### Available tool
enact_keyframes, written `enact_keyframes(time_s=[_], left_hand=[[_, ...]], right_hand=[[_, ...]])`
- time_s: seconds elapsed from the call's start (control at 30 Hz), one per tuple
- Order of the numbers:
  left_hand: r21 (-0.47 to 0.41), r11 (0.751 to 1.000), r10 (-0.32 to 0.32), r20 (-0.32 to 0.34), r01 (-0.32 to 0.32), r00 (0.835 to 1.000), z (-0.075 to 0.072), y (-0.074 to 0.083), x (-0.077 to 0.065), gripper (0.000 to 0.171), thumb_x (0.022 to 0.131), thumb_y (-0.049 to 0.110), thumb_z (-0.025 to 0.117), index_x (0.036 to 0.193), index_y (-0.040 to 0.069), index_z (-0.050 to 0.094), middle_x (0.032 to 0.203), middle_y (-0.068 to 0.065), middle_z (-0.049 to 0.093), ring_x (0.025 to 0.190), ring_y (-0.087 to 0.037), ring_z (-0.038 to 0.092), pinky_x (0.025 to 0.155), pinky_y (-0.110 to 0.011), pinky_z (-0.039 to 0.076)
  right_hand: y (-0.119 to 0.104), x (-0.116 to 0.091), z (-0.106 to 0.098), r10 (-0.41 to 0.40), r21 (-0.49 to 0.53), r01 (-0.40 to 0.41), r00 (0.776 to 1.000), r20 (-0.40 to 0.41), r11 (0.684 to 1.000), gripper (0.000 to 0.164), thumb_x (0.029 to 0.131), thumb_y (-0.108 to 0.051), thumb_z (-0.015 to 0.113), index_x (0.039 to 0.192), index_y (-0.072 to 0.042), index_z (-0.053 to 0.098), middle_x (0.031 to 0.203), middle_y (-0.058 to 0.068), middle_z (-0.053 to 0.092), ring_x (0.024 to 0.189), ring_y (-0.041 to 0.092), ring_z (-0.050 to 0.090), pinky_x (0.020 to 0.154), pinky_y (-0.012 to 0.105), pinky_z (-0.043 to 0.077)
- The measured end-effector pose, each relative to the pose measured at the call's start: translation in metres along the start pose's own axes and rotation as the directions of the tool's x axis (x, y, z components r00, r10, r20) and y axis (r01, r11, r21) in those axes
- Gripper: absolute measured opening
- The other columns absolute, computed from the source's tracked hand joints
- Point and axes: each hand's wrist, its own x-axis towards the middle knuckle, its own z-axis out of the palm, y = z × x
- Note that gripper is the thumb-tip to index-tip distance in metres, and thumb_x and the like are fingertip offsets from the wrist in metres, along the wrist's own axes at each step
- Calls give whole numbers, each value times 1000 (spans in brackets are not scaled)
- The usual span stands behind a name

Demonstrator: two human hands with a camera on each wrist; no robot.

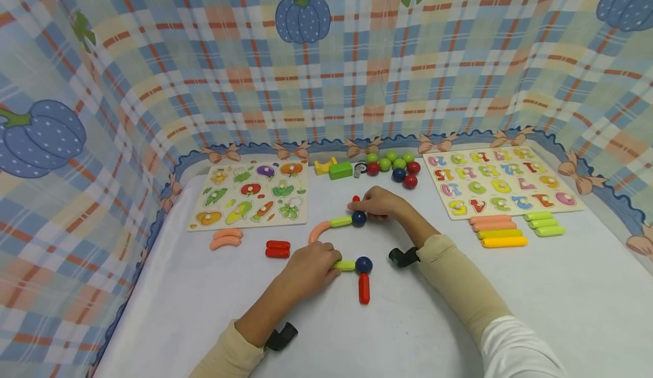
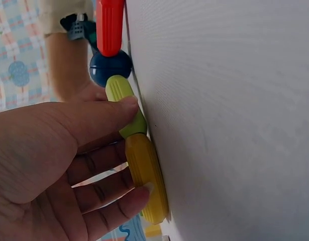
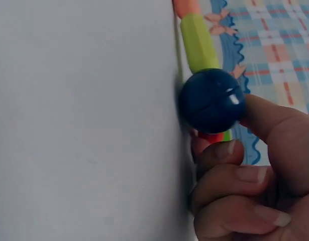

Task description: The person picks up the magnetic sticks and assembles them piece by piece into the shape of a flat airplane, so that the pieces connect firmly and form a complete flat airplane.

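Observation:
My left hand point(image 1: 313, 267) pinches a light green stick point(image 2: 126, 108) between thumb and fingers, its other fingertips along a yellow stick point(image 2: 146, 181) joined end to end with it. Beyond the green stick come a dark blue ball point(image 1: 364, 264) and a red stick point(image 1: 364, 290), which points toward me. Farther back, my right hand point(image 1: 381, 202) grips a second blue ball point(image 3: 212, 100), thumb against its side and the other fingers curled below. A red stick point(image 1: 356, 199) shows behind that ball. Another light green stick point(image 1: 340, 221) joins the ball to a curved salmon piece point(image 1: 318, 230).
Left lie a vegetable puzzle board point(image 1: 247, 194), curved salmon pieces point(image 1: 227, 238) and red sticks point(image 1: 278, 249). At the back are green blocks point(image 1: 340, 170) and several coloured balls point(image 1: 399, 163). A number puzzle board point(image 1: 500, 179) and more sticks point(image 1: 502, 233) lie right.

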Motion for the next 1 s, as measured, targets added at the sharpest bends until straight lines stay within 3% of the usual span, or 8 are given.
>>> enact_keyframes(time_s=[0.23,0.57,1.0], left_hand=[[4,1000,-5,2,5,1000,0,-1,0,27,80,30,68,102,15,66,88,5,59,79,-9,52,69,-23,46],[-6,1000,-5,-3,5,1000,1,0,0,29,79,29,70,103,15,66,89,4,60,81,-10,52,70,-23,47],[-3,1000,-3,-7,3,1000,0,0,0,29,79,29,70,104,15,66,89,4,60,81,-11,53,70,-24,47]], right_hand=[[10,5,9,-72,132,74,997,-20,989,40,75,-47,68,84,-8,63,59,3,51,46,13,40,42,24,32],[20,5,7,-53,255,50,999,4,966,38,77,-43,65,86,-7,62,59,5,51,42,12,39,37,22,29],[19,10,5,-33,265,22,999,34,964,36,79,-40,62,88,-6,57,57,5,49,39,13,37,35,24,28]])
